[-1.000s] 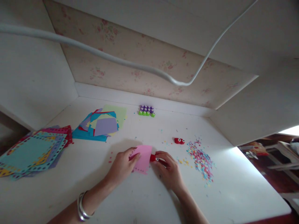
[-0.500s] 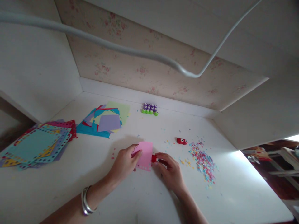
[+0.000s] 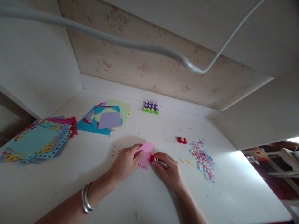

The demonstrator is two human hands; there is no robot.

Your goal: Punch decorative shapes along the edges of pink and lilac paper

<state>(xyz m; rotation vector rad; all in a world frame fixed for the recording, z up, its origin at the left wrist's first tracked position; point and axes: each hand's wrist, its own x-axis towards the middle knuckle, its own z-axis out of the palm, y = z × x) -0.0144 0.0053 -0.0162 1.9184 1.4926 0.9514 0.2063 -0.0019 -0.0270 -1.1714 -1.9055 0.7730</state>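
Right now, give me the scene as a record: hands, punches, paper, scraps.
left hand: gripping pink sheet
right hand: holding red craft punch at the sheet's right edge
spare punches: red pair; purple punches behind green punches
paper, left: hole-edged sheets, plain-edged sheets
scraps, right: multicolored confetti

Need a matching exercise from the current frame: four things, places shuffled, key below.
1. Pink paper sheet
2. Red craft punch at its edge
3. Purple and green craft punches
4. Confetti pile

A. Grouped near the floral wallpaper
B. In the right hand
C. Scattered to the right of the right hand
D. In the left hand

Pairs: 1-D, 2-B, 3-A, 4-C
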